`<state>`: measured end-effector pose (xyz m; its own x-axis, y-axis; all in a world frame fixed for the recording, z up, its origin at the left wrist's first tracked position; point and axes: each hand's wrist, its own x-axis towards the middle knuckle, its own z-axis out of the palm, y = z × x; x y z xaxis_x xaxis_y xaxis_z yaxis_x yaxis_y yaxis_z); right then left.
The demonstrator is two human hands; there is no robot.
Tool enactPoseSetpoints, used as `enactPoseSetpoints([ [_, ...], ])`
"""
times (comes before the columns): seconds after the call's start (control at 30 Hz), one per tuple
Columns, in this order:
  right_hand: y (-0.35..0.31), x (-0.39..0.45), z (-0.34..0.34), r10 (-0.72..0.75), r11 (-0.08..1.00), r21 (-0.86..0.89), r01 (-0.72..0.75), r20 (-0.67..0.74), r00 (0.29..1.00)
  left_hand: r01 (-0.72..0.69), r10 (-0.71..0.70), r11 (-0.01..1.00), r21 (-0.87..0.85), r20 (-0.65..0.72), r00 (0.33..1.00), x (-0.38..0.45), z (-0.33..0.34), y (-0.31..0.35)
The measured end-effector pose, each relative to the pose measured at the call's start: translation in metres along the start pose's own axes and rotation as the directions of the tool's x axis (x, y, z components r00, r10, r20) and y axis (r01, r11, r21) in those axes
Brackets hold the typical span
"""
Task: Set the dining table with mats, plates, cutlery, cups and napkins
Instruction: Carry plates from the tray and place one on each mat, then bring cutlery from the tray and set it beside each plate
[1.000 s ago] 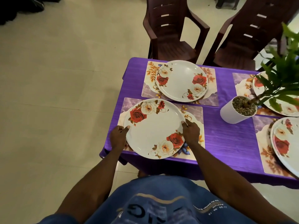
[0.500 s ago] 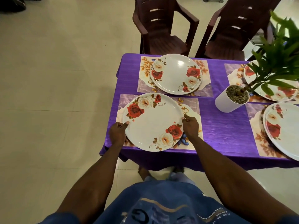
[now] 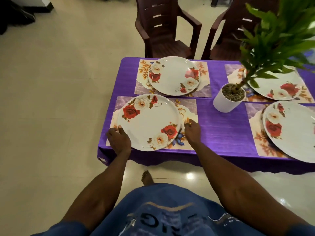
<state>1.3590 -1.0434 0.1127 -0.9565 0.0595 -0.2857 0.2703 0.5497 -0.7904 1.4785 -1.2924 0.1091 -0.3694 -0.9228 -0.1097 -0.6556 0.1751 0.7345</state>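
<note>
Near-left plate [image 3: 150,122] lies flat on its floral mat [image 3: 188,108] at the near-left corner of the purple-clothed worktop [image 3: 221,132]. Left hand [image 3: 119,140] at the plate's left rim, fingers [image 3: 119,127] loosely curled, thumb tip on the edge. Right hand [image 3: 191,132] just beside the right rim, over the mat, fingers bent, holding nothing. Three more plates on mats; white plant pot [image 3: 228,97] mid-worktop

A home dining room: purple-clothed table [image 3: 221,133], plastic armchairs [image 3: 163,28], potted plant [image 3: 228,97], tiled floor [image 3: 59,99].
</note>
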Motion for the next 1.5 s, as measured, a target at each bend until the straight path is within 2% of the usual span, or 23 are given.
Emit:
enactPoseSetpoints([
  [0.07,0.014,-0.008,-0.016,-0.036,0.998,-0.049,0.037,0.009,0.999,-0.228,0.226,0.971,0.067,0.036,0.974,-0.037,0.016,0.005],
  [0.1,0.02,-0.012,-0.023,-0.067,0.994,-0.082,0.068,0.01,0.998,-0.347,0.342,0.935,0.066,0.077,0.936,-0.055,0.024,0.011],
  [0.2,0.047,-0.028,-0.054,-0.129,0.975,-0.18,0.127,-0.001,0.992,-0.625,0.61,0.781,0.016,0.2,0.767,-0.12,0.058,0.031],
  [0.3,0.074,-0.043,-0.092,-0.207,0.944,-0.266,0.198,-0.008,0.978,-0.76,0.726,0.648,-0.044,0.336,0.6,-0.184,0.091,0.051],
  [0.4,0.107,-0.053,-0.138,-0.216,0.929,-0.32,0.187,-0.06,0.974,-0.86,0.786,0.504,-0.086,0.459,0.414,-0.241,0.124,0.062],
  [0.57,0.158,-0.066,-0.211,-0.103,0.924,-0.383,0.015,-0.211,0.972,-0.945,0.814,0.286,-0.161,0.56,0.151,-0.316,0.163,0.085],
  [0.67,0.192,-0.072,-0.247,-0.015,0.942,-0.321,-0.101,-0.339,0.941,-0.938,0.794,0.236,-0.255,0.607,0.035,-0.362,0.18,0.105],
  [0.77,0.22,-0.076,-0.274,0.025,0.941,-0.291,-0.171,-0.447,0.894,-0.925,0.757,0.217,-0.311,0.652,-0.041,-0.402,0.197,0.124],
  [0.9,0.248,-0.068,-0.308,0.11,0.927,-0.255,-0.274,-0.515,0.85,-0.921,0.755,0.116,-0.373,0.636,-0.162,-0.444,0.233,0.146],
  [1.0,0.265,-0.058,-0.329,0.119,0.923,-0.235,-0.305,-0.578,0.807,-0.889,0.762,0.096,-0.447,0.608,-0.223,-0.468,0.261,0.166],
  [1.13,0.278,-0.031,-0.367,0.172,0.907,-0.187,-0.377,-0.652,0.738,-0.849,0.764,-0.083,-0.522,0.514,-0.39,-0.496,0.299,0.203],
  [1.17,0.278,-0.022,-0.379,0.174,0.896,-0.202,-0.395,-0.659,0.732,-0.839,0.748,-0.05,-0.541,0.537,-0.391,-0.502,0.309,0.215],
  [1.27,0.276,0.002,-0.412,0.202,0.881,-0.181,-0.437,-0.691,0.694,-0.819,0.723,0.096,-0.566,0.605,-0.333,-0.514,0.338,0.242],
  [1.37,0.272,0.025,-0.439,0.233,0.882,-0.139,-0.45,-0.702,0.673,-0.784,0.713,0.137,-0.606,0.61,-0.347,-0.528,0.361,0.264],
  [1.5,0.279,0.043,-0.463,0.264,0.891,-0.082,-0.446,-0.705,0.658,-0.752,0.726,0.202,-0.627,0.611,-0.315,-0.547,0.39,0.277],
])
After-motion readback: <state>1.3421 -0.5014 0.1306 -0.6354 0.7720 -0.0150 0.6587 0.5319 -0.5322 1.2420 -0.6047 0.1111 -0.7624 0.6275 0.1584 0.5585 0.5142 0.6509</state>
